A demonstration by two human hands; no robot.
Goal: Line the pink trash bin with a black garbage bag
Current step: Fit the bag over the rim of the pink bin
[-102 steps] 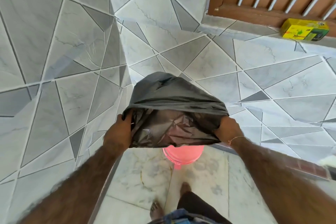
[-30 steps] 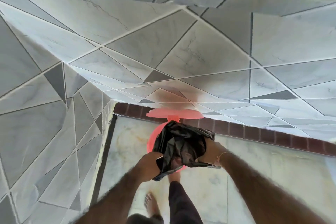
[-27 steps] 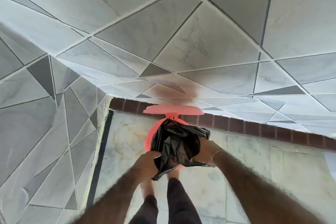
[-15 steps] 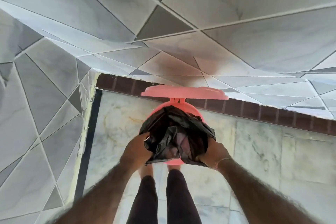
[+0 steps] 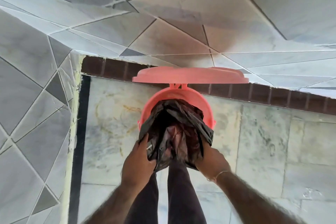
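The pink trash bin (image 5: 192, 96) stands on the floor against the wall, its hinged pink lid (image 5: 189, 77) raised. A crumpled black garbage bag (image 5: 174, 129) hangs with its far end down inside the bin's mouth, while the near end spills over the front rim. My left hand (image 5: 139, 163) grips the bag's left edge. My right hand (image 5: 211, 160) grips its right edge. Both hands hold the bag's opening apart just in front of the bin. The bin's front rim and inside are hidden by the bag.
Grey tiled walls (image 5: 32, 96) meet in a corner at the left and behind the bin. A dark brick skirting strip (image 5: 112, 68) runs along the wall's base. My legs in dark trousers (image 5: 174, 192) stand on the marble floor (image 5: 263, 142) right before the bin.
I have come closer and lowered the bag from held up in the air to partly inside the bin. The bin and its raised lid now look larger.
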